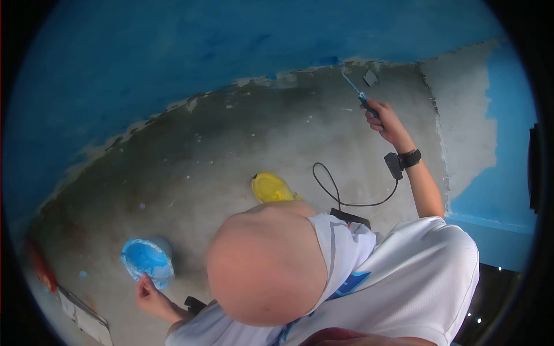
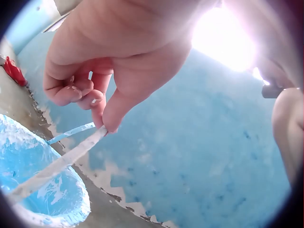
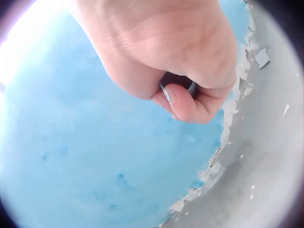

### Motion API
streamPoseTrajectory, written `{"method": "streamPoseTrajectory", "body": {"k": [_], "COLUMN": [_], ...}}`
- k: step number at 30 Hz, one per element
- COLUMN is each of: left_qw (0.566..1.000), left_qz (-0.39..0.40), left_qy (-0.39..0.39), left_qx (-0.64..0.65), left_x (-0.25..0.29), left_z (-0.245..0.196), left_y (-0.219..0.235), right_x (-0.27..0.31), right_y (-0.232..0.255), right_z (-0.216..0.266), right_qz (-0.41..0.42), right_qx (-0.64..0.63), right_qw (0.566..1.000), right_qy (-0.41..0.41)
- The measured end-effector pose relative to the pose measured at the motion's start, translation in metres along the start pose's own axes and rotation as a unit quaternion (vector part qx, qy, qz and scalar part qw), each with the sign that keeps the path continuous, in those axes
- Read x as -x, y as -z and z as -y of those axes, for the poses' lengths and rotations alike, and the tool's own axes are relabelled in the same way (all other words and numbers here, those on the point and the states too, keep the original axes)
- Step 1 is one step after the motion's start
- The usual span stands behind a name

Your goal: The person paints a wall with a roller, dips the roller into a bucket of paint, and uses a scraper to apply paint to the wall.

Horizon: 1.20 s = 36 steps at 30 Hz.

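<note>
My left hand (image 1: 151, 300) pinches the pale, paint-smeared strap handle (image 2: 61, 162) of a bucket between thumb and forefinger. The bucket (image 2: 78, 199) has light blue paint coating its inside and rim. Far out to the right, my right hand (image 1: 385, 122) grips the dark handle of a paint roller (image 1: 369, 107), fingers wrapped around it. Its thin, paint-covered wire frame reaches toward the foot of the blue wall (image 1: 231, 40), where a dark blue patch shows at its end. In the right wrist view the fist hides most of the handle.
Grey floor (image 1: 202, 167) with paint specks meets the wall along a ragged, chipped edge. A small grey flake (image 1: 370, 77) lies by the roller. A yellow shoe (image 1: 271, 188) shows below the knee. A red object (image 1: 40, 268) sits at far left; a cable (image 1: 369, 205) loops from the right wrist.
</note>
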State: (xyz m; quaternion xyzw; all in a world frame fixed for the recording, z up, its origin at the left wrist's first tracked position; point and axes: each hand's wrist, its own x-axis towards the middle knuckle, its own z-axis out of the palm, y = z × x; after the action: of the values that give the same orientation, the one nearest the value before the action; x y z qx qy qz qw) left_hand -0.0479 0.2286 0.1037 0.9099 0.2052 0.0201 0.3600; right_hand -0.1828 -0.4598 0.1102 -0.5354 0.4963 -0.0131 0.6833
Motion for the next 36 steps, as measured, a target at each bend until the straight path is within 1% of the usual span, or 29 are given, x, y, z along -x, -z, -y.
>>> {"method": "streamPoseTrajectory", "body": {"k": [1,2,4,6,8,9,10,11,12,13,14,16,18,20,22,23,25,27,29,31,33,35,36], "left_qw": [0.999,0.999,0.994,0.993,0.985,0.977,0.978,0.975,0.972,0.964,0.964,0.957,0.958,0.957,0.964,0.963,0.951,0.949,0.946,0.944,0.944,0.944,0.944], "left_qz": [0.000,-0.007,0.034,0.032,0.096,0.123,0.118,0.135,0.151,0.181,0.175,0.202,0.191,0.179,0.192,0.181,0.179,0.180,0.188,0.179,0.181,0.179,0.176], "left_qy": [-0.008,-0.007,0.052,0.052,0.052,0.049,0.049,0.036,0.022,0.022,0.022,0.024,0.049,0.077,0.054,0.058,0.076,0.075,0.074,0.067,0.066,0.067,0.064], "left_qx": [0.042,0.034,0.095,0.102,0.137,0.166,0.167,0.173,0.180,0.196,0.201,0.207,0.209,0.214,0.177,0.189,0.240,0.249,0.253,0.269,0.268,0.269,0.271], "left_x": [0.003,0.009,0.018,0.022,0.018,0.016,0.017,0.021,0.022,0.022,0.018,0.019,0.020,0.020,0.018,0.022,0.024,0.022,0.019,0.018,0.017,0.009,0.009], "left_z": [-0.004,-0.016,-0.047,-0.063,-0.078,-0.080,-0.080,-0.078,-0.076,-0.075,-0.073,-0.069,-0.074,-0.069,-0.062,-0.060,-0.061,-0.056,-0.051,-0.044,-0.038,-0.032,-0.030], "left_y": [0.005,0.014,0.033,0.050,0.051,0.047,0.041,0.032,0.026,0.024,0.021,0.012,0.010,0.006,0.004,0.000,-0.003,-0.006,-0.004,-0.006,-0.006,-0.005,-0.005], "right_x": [0.012,0.023,0.044,0.065,0.075,0.077,0.076,0.076,0.078,0.082,0.082,0.082,0.085,0.085,0.081,0.079,0.067,0.063,0.068,0.075,0.079,0.074,0.069], "right_y": [-0.014,-0.025,-0.048,-0.072,-0.097,-0.105,-0.111,-0.116,-0.122,-0.129,-0.140,-0.158,-0.174,-0.190,-0.206,-0.215,-0.234,-0.261,-0.293,-0.316,-0.317,-0.315,-0.306], "right_z": [0.003,0.006,0.018,0.032,0.036,0.031,0.023,0.012,0.006,0.013,0.015,0.021,0.034,0.043,0.043,0.043,0.036,0.035,0.037,0.048,0.049,0.044,0.038], "right_qz": [0.020,0.028,0.081,0.108,0.122,0.103,0.107,0.083,0.055,0.047,0.050,0.022,0.038,0.056,0.043,0.031,0.037,0.033,0.064,0.071,0.079,0.057,0.057], "right_qx": [-0.018,-0.021,-0.064,-0.067,0.053,0.121,0.122,0.232,0.335,0.371,0.372,0.370,0.368,0.368,0.372,0.370,0.387,0.397,0.363,0.381,0.399,0.401,0.402], "right_qw": [1.000,0.999,0.993,0.989,0.991,0.987,0.987,0.961,0.907,0.892,0.889,0.856,0.850,0.841,0.842,0.841,0.831,0.829,0.839,0.834,0.828,0.834,0.831], "right_qy": [-0.010,-0.016,-0.053,-0.075,-0.027,0.001,0.003,0.127,0.250,0.254,0.262,0.361,0.375,0.392,0.388,0.393,0.396,0.393,0.400,0.394,0.386,0.374,0.379]}}
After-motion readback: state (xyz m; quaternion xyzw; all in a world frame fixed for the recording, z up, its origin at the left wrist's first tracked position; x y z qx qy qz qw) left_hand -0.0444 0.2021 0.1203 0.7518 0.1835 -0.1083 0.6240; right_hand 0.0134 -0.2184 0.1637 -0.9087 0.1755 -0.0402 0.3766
